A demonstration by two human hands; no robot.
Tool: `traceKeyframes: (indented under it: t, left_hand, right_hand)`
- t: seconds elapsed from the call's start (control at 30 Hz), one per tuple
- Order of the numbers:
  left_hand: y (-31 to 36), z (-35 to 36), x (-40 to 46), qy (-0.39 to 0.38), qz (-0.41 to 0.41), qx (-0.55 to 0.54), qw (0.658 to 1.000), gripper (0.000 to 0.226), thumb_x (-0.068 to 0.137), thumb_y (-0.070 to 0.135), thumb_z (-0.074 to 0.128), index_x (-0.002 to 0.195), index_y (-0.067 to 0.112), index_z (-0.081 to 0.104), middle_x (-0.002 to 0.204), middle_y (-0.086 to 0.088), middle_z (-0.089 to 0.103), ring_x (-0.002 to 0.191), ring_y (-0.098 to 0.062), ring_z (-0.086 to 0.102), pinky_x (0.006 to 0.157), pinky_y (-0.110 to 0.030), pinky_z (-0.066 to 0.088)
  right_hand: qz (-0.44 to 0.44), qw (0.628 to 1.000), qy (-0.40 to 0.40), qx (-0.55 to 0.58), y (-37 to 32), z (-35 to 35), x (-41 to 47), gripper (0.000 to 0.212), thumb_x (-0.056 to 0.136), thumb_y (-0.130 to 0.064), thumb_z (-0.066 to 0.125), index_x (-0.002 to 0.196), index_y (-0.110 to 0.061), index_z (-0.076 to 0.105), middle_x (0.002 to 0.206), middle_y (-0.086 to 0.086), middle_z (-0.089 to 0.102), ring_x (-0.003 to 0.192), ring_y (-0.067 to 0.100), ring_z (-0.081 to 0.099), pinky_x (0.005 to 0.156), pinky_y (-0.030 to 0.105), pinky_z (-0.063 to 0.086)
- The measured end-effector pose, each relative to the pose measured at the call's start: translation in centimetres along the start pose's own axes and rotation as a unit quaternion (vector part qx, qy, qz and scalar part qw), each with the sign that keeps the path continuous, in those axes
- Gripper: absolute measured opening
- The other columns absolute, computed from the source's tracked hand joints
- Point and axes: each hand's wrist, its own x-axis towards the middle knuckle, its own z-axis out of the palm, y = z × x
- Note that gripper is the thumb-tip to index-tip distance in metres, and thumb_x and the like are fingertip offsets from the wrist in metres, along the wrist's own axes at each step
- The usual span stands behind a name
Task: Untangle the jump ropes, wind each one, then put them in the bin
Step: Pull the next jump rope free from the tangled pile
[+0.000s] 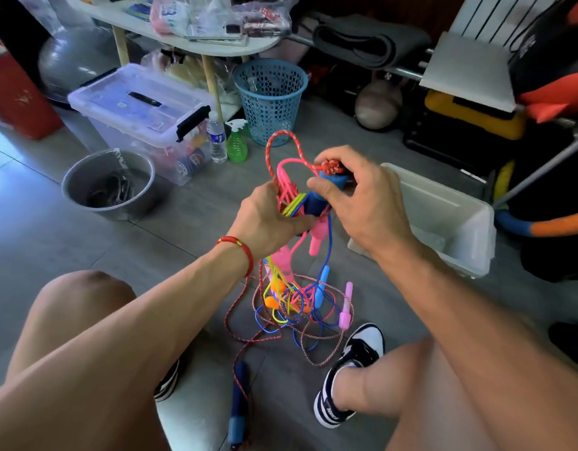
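Both hands, left (pixel 268 219) and right (pixel 362 196), grip tangled jump ropes (pixel 294 297) above the floor, white bin (pixel 450 219) beside.

Both bare forearms reach forward over the bent knees, the left hand (pixel 268 216) (a red cord bracelet on its wrist) curled around a bunch of coloured rope loops, the right hand (pixel 362 203) pinching a blue foam-covered handle (pixel 334 180) with thumb and curled fingers.

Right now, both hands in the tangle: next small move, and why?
Probably draw the dark blue foam handle that the right hand grips up and away, since its red braided rope already loops free above, while the left hand holds the bunched pink and yellow cords. The rest lies knotted on the grey floor.
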Motion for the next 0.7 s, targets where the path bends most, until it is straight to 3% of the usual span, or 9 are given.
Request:
traceKeyframes:
  t: [0.07, 0.17, 0.3, 0.4, 0.47, 0.6, 0.7]
  left_hand:
    - [0.5, 0.2, -0.3, 0.02, 0.015, 0.006, 1.0, 0.04, 0.07, 0.034, 0.086, 0.099, 0.017, 0.066, 0.086, 0.0, 0.069, 0.074, -0.018, 0.061, 0.064, -0.03, 0.046]
    - [0.6, 0.2, -0.2, 0.035, 0.019, 0.027, 0.999, 0.046, 0.069, 0.034, 0.087, 0.104, 0.015, 0.063, 0.093, -0.002, 0.069, 0.088, -0.023, 0.065, 0.072, -0.037, 0.051]
    - [1.1, -0.1, -0.7, 0.027, 0.059, 0.057, 0.996, 0.046, 0.072, 0.035, 0.085, 0.104, 0.011, 0.063, 0.096, -0.005, 0.068, 0.092, -0.027, 0.062, 0.081, -0.042, 0.049]
    - [1.2, -0.2, -0.9, -0.006, 0.023, 0.048, 0.999, 0.043, 0.075, 0.044, 0.084, 0.097, 0.014, 0.062, 0.08, 0.005, 0.058, 0.075, -0.017, 0.055, 0.063, -0.03, 0.042]
    - [1.1, -0.2, -0.7, -0.018, -0.006, 0.017, 1.0, 0.041, 0.076, 0.046, 0.084, 0.091, 0.014, 0.062, 0.071, 0.008, 0.052, 0.063, -0.012, 0.048, 0.056, -0.026, 0.036]
    - [0.6, -0.4, -0.2, -0.039, -0.074, -0.085, 0.993, 0.038, 0.075, 0.04, 0.087, 0.081, 0.016, 0.058, 0.068, 0.004, 0.053, 0.064, -0.017, 0.048, 0.057, -0.029, 0.038]
    - [0.3, -0.3, -0.1, -0.03, -0.055, -0.041, 0.997, 0.044, 0.07, 0.039, 0.089, 0.091, 0.013, 0.061, 0.075, 0.003, 0.06, 0.068, -0.016, 0.055, 0.06, -0.03, 0.045]
  right_hand:
    - [-0.014, 0.999, -0.031, 0.0, -0.4, 0.2, -0.1, 0.031, 0.085, -0.025, 0.08, 0.112, -0.017, 0.069, 0.102, -0.008, 0.071, 0.093, 0.002, 0.062, 0.084, 0.017, 0.049]
    - [-0.036, 0.998, -0.043, 0.006, -0.8, 0.4, 0.1, 0.029, 0.085, -0.014, 0.077, 0.112, -0.012, 0.067, 0.105, -0.006, 0.069, 0.096, 0.0, 0.06, 0.088, 0.012, 0.044]
    - [-0.021, 1.0, -0.008, -0.003, -0.7, -0.2, 0.5, 0.039, 0.088, -0.023, 0.076, 0.121, -0.009, 0.06, 0.109, -0.006, 0.064, 0.097, -0.004, 0.053, 0.088, 0.005, 0.036]
    - [0.037, 0.998, 0.018, 0.056, -0.3, 0.0, 0.7, 0.054, 0.084, -0.036, 0.08, 0.126, -0.013, 0.056, 0.111, -0.01, 0.068, 0.103, 0.003, 0.064, 0.091, 0.026, 0.052]
    - [0.089, 0.986, 0.047, 0.13, -0.1, 0.1, 0.9, 0.051, 0.083, -0.032, 0.081, 0.122, -0.011, 0.058, 0.108, -0.005, 0.072, 0.101, 0.011, 0.07, 0.089, 0.039, 0.057]
    - [0.132, 0.967, 0.016, 0.216, -0.2, 0.1, 0.8, 0.031, 0.084, -0.017, 0.08, 0.11, -0.01, 0.065, 0.103, 0.004, 0.075, 0.094, 0.013, 0.073, 0.087, 0.031, 0.058]
    - [0.117, 0.977, -0.019, 0.176, -0.6, 0.2, 0.5, 0.032, 0.084, -0.027, 0.081, 0.106, -0.014, 0.062, 0.099, -0.004, 0.076, 0.093, 0.015, 0.073, 0.087, 0.037, 0.059]
